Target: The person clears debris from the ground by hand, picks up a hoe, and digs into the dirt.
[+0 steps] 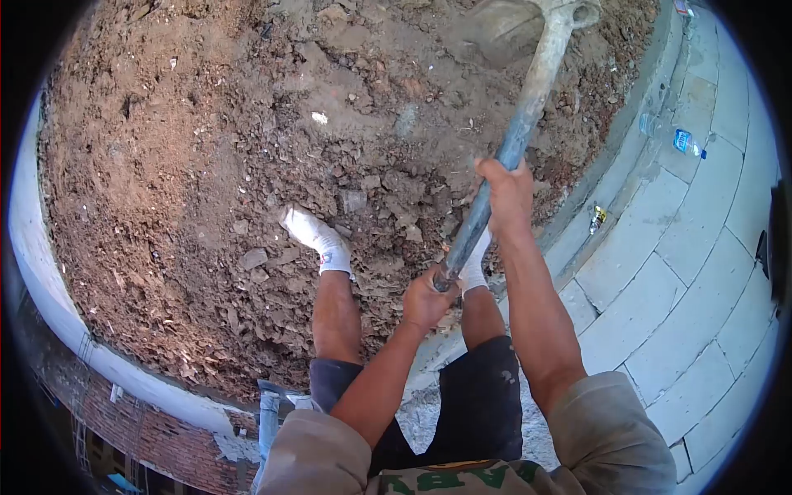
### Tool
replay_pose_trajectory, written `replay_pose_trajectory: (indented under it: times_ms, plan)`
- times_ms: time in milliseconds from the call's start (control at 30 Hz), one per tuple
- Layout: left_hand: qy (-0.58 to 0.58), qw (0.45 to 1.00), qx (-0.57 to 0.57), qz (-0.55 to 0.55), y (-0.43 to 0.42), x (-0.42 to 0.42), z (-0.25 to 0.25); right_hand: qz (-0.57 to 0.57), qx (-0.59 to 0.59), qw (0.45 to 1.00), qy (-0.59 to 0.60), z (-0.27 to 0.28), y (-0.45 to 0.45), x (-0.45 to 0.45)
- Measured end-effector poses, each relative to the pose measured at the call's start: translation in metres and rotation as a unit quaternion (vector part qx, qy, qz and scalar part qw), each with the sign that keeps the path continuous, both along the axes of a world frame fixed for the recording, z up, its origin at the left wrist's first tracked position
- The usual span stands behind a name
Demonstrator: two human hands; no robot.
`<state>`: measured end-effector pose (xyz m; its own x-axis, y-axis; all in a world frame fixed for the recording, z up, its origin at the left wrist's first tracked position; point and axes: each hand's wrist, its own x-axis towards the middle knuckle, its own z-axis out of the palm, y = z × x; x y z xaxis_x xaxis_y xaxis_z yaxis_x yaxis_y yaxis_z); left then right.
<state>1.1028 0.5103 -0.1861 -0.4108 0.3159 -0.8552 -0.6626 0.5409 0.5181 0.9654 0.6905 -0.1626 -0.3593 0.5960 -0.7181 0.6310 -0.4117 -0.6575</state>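
Note:
A hoe (536, 91) slants across the right half of the view, its long pipe-like handle rising from near my shins to the top edge. Its blade (502, 31) is blurred and partly out of frame, over the soil. My left hand (428, 302) is closed round the butt end of the handle. Farther up the shaft, my right hand (509, 196) wraps it with a straight arm. Brown, lumpy soil (206, 190) with small stones lies around both feet. A white-covered foot (309, 231) stands on it; the other foot is mostly hidden behind the handle.
Pale paving slabs (635, 289) curve along the right, beyond a concrete edge (615, 157). A plastic bottle (685, 142) and a crumpled wrapper (597, 219) lie there. At left, a white wall rim (124, 363) borders the soil, with brickwork (177, 437) lower down.

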Motion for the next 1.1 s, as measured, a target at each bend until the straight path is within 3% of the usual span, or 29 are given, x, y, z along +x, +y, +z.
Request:
replay_pose_trajectory:
  times_ms: [67,167,200,267,333,433,567,633,667,700,767,867,1000,1100]
  plan:
    - [0.04,0.998,-0.037,-0.003,0.001,-0.039,-0.018,0.009,0.01,1.0,0.028,-0.02,-0.001,-0.029]
    - [0.023,0.997,-0.015,0.07,-0.023,-0.029,-0.034,0.033,-0.023,0.999,-0.001,-0.064,-0.027,-0.035]
    - [-0.07,0.994,-0.016,0.085,-0.035,-0.007,-0.032,0.053,-0.039,0.997,-0.035,-0.083,-0.041,-0.02]
    - [-0.208,0.971,-0.062,0.099,-0.05,0.046,0.012,0.123,-0.089,0.972,-0.181,-0.095,-0.076,0.034]
    - [-0.207,0.965,-0.12,0.11,-0.059,0.099,0.046,0.088,-0.147,0.968,-0.184,-0.088,-0.095,0.09]
    - [-0.189,0.973,-0.128,0.027,-0.068,0.109,0.074,0.05,-0.106,0.978,-0.171,-0.067,-0.096,0.129]
    - [-0.106,0.993,-0.047,0.01,-0.048,0.085,0.023,-0.002,-0.096,0.992,-0.085,-0.046,-0.048,0.066]
    - [-0.02,0.994,-0.088,-0.068,-0.019,0.012,-0.005,-0.027,-0.135,0.99,-0.036,-0.053,-0.005,0.013]
    - [0.071,0.988,-0.117,-0.072,-0.001,-0.038,-0.003,-0.068,-0.177,0.981,0.043,-0.066,0.013,-0.014]
    - [0.117,0.966,-0.177,-0.149,0.011,-0.075,-0.02,-0.099,-0.238,0.959,0.118,-0.086,0.035,-0.04]
    - [0.247,0.934,-0.2,-0.162,0.029,-0.154,-0.038,-0.101,-0.275,0.936,0.193,-0.12,0.068,-0.101]
    - [0.308,0.896,-0.237,-0.215,0.049,-0.237,-0.05,-0.07,-0.172,0.97,0.155,-0.163,0.079,-0.162]
    - [0.232,0.892,-0.261,-0.288,0.065,-0.197,-0.056,-0.058,-0.149,0.986,0.046,-0.186,0.071,-0.126]
    - [0.168,0.914,-0.239,-0.283,0.054,-0.108,-0.057,-0.048,-0.142,0.988,-0.022,-0.184,0.057,-0.047]
